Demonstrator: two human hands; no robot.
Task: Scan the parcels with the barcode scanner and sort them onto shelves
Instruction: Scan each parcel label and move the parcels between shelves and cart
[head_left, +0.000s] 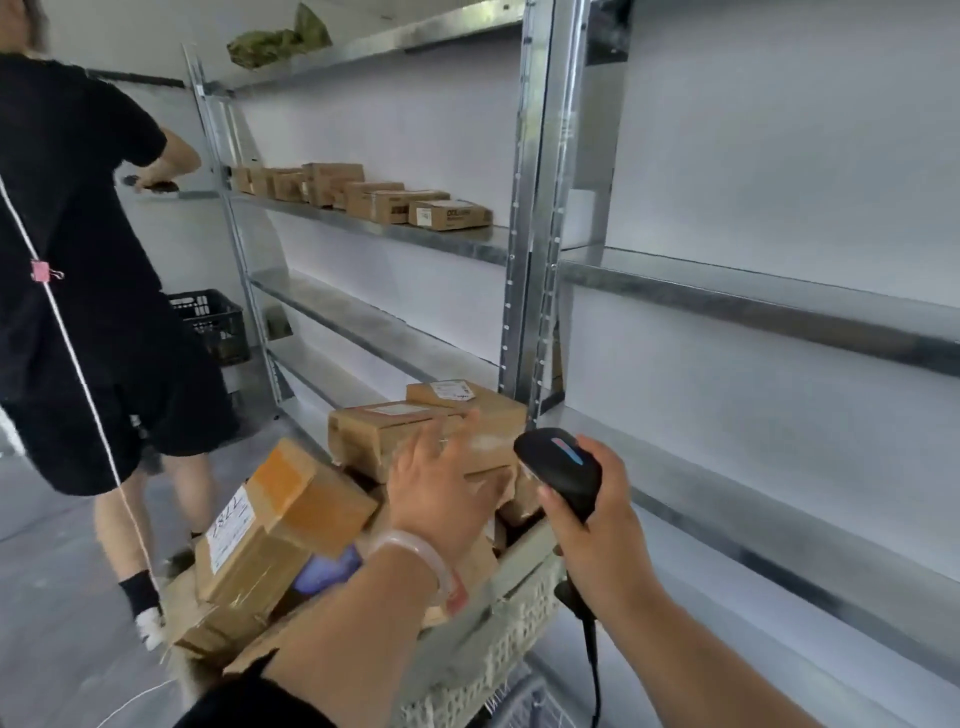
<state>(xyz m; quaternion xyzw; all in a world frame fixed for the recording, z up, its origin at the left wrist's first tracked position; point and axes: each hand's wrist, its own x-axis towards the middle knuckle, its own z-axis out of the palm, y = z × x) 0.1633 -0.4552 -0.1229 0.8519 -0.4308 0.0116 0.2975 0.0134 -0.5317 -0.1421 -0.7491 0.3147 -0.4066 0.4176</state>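
Galvanised shelving (524, 249) runs along our right; a row of boxed parcels (363, 195) sits on its mid shelf. We see our left hand (441, 488) open, fingers spread over the cardboard parcels (415, 431) piled in the pale crate (498, 654). Our right hand (597, 540) is closed around the black barcode scanner (563, 470), just beside the pile. Second person in black (78, 260) stands left

Bright even light, soft blur, bowed edges
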